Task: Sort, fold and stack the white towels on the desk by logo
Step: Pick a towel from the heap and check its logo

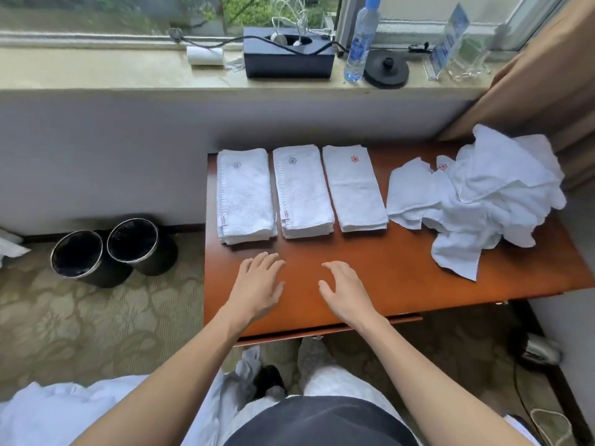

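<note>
The fingers of the left hand [257, 284] are lying straight and slightly spread, palm down. Those of the right hand [344, 289] are fanning loosely, thumb out. Both are holding nothing, and whether they are touching the wood I cannot tell. They are hovering over the near part of the glossy reddish-brown wooden desk [386, 272].

Just beyond the fingertips, three folded stacks of white terry towels are lying side by side with narrow gaps between them. Each is a long rectangle whose long axis is running away from the person toward the wall, logo at the far end:
- the left stack with a pale grey logo [244, 201]
- the middle stack with a dark blue logo [304, 194]
- the right stack with a red logo [354, 191]

Further right, a crumpled heap of unfolded white towels [483, 201] is spilling toward the desk's right edge, with a red logo showing. On the patterned carpet to the left, two round black bins [135, 243] are standing side by side.
</note>
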A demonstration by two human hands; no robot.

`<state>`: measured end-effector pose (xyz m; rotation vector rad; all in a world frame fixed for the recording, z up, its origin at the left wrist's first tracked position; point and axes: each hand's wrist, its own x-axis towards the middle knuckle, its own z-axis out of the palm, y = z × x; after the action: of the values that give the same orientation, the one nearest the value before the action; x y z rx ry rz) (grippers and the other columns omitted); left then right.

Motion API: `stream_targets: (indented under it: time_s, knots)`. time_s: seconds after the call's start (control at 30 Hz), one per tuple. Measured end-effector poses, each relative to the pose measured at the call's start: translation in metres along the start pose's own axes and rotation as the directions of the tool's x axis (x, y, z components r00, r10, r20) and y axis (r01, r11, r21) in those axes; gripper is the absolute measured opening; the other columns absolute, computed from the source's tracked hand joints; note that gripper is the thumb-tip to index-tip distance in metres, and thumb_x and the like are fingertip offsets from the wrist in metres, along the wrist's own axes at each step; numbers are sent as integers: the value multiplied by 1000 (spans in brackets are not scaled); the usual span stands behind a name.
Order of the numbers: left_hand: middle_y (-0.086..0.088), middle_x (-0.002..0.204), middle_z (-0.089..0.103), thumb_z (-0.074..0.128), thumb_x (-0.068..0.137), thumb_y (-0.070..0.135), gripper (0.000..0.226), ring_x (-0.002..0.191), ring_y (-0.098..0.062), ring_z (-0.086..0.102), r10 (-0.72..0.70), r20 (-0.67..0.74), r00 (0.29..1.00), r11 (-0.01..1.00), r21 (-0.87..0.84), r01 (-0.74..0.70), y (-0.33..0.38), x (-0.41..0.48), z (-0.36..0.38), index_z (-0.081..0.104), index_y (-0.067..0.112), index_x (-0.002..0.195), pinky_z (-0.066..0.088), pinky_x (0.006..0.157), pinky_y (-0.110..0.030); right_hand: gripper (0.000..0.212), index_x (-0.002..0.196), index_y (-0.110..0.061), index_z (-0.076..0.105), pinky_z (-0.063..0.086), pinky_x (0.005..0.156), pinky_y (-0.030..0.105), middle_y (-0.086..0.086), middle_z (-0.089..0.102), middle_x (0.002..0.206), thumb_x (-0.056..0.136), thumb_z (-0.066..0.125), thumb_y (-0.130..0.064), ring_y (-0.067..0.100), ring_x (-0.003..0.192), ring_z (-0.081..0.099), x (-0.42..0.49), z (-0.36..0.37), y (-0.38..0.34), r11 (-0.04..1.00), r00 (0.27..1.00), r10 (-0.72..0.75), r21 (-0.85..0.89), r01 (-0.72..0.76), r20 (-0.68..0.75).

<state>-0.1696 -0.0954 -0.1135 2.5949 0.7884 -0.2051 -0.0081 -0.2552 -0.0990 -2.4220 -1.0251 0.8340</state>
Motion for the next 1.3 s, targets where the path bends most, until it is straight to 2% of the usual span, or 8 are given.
stream_targets:
  time_s: [0.17,0.3,0.47,0.67,0.97,1.03,1.13,1.3]
  knots:
    - [9,165,32,50,104,43,52,155,-16,18,139,30,990,985,-103,-135,23,-2,6,39,33,153,14,123,-39,46,151,-27,46,35,122,41,-7,43,157,106,49,-39,14,145,38,-43,-17,20,992,991,102,88,-94,-89]
    - [10,164,33,49,104,45,52,155,-15,19,272,75,959,961,-78,-266,67,5,24,39,34,153,14,123,-39,44,149,-28,48,35,122,40,-8,45,154,107,49,-40,12,144,38,-82,-31,55,971,960,220,131,-199,-171]
    - [9,164,34,50,103,43,52,155,-19,21,444,158,882,896,-54,-441,142,18,39,41,33,153,15,125,-45,44,148,-25,51,34,121,38,-7,48,152,106,50,-37,13,142,40,-131,-44,107,926,899,359,220,-308,-251]
    - [8,162,37,45,104,45,49,154,-20,23,604,261,753,782,-15,-623,243,28,60,42,32,151,17,124,-48,43,147,-22,52,36,119,36,-5,49,152,105,52,-31,14,141,42,-195,-64,181,821,770,550,383,-424,-325]
    - [9,162,37,43,106,44,47,154,-16,22,705,384,596,643,6,-766,420,42,110,43,33,151,15,125,-48,43,147,-24,52,37,119,40,-7,47,153,104,50,-29,14,140,44,-278,-107,300,642,606,733,609,-466,-309]
    - [9,163,36,43,106,44,47,154,-15,21,711,403,576,628,5,-778,459,45,122,42,34,152,14,125,-48,43,147,-25,51,38,117,37,-7,47,152,104,50,-29,14,138,46,-292,-119,328,608,577,758,648,-459,-303]
    - [10,164,34,42,107,44,46,156,-16,19,718,420,555,612,0,-791,510,50,135,42,35,152,13,126,-50,42,146,-28,52,39,116,35,-10,48,152,104,50,-30,13,140,43,-309,-140,365,590,557,771,678,-439,-310]
    - [10,163,36,43,107,42,46,155,-14,19,725,423,544,602,-4,-798,573,62,148,44,34,152,12,127,-48,41,146,-30,51,42,112,32,-11,47,152,105,51,-31,12,140,44,-324,-172,408,592,570,761,694,-411,-311]
